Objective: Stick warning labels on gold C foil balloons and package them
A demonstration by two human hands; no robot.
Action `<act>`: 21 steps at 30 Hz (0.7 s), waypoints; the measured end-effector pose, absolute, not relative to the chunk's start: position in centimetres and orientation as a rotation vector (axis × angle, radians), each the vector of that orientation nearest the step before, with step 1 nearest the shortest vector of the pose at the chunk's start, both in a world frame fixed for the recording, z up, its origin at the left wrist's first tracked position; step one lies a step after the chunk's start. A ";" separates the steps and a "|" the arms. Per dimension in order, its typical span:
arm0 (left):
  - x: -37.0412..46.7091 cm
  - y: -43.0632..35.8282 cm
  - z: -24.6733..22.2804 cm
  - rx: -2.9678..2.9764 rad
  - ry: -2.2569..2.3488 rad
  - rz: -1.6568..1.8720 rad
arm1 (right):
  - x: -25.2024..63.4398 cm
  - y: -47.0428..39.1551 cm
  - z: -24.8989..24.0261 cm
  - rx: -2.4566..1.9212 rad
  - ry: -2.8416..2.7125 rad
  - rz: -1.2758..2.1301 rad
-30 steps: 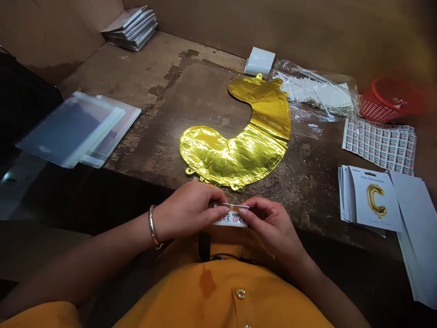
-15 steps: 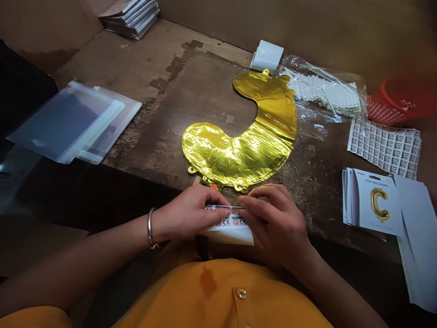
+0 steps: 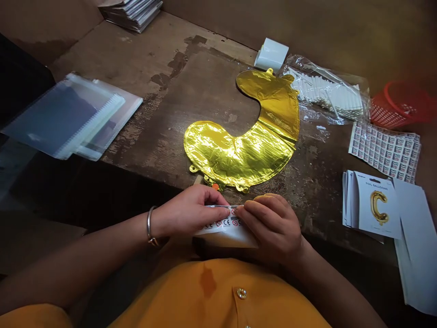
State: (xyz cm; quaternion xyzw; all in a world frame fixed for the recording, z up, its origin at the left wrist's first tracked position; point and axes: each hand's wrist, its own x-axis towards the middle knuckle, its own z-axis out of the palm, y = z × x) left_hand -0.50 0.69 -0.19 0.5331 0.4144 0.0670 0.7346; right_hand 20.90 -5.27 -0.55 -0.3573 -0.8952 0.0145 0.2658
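Observation:
Between my hands, at the table's front edge, is a white sticker sheet [image 3: 223,228] printed with CE marks and red symbols. My left hand [image 3: 191,212] is closed on its left side, thumb on top. My right hand [image 3: 271,221] pinches its upper right edge with thumb and fingers; the fingertips partly cover the print. Just beyond the hands a flat gold foil balloon [image 3: 246,150] shaped like a C lies on the table. Near its lower end is a small orange spot [image 3: 215,186], partly hidden behind my left hand.
On the left lie clear plastic sleeves [image 3: 64,118]; a paper stack [image 3: 133,13] sits at the back. To the right are a bag of white sticks [image 3: 327,93], a red basket [image 3: 392,107], a printed label sheet [image 3: 385,148], "Foil Balloons" cards [image 3: 377,205] and white cards [image 3: 418,246].
My right hand's fingers have closed further onto the sheet's edge and lie flatter over it. The left hand keeps its hold. The view has shifted slightly.

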 end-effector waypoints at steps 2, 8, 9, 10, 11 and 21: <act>-0.5 0.7 -0.1 1.176 0.915 0.141 | 20.7 -5.2 -0.4 -0.994 -2.387 0.134; -0.4 0.7 -0.1 1.203 0.914 0.138 | 20.2 -5.1 0.0 -1.261 -2.147 0.455; -0.4 0.7 -0.1 1.203 0.905 0.139 | 20.2 -5.1 0.0 -1.267 -2.151 0.447; -0.4 0.7 -0.1 1.202 0.897 0.137 | 20.3 -5.1 0.0 -1.257 -2.160 0.424; -0.4 0.6 -0.2 1.199 0.891 0.136 | 20.3 -5.1 -0.1 -1.235 -2.172 0.391; -0.3 0.5 -0.2 1.151 0.894 0.126 | 20.9 -5.4 -0.8 -1.019 -2.341 0.214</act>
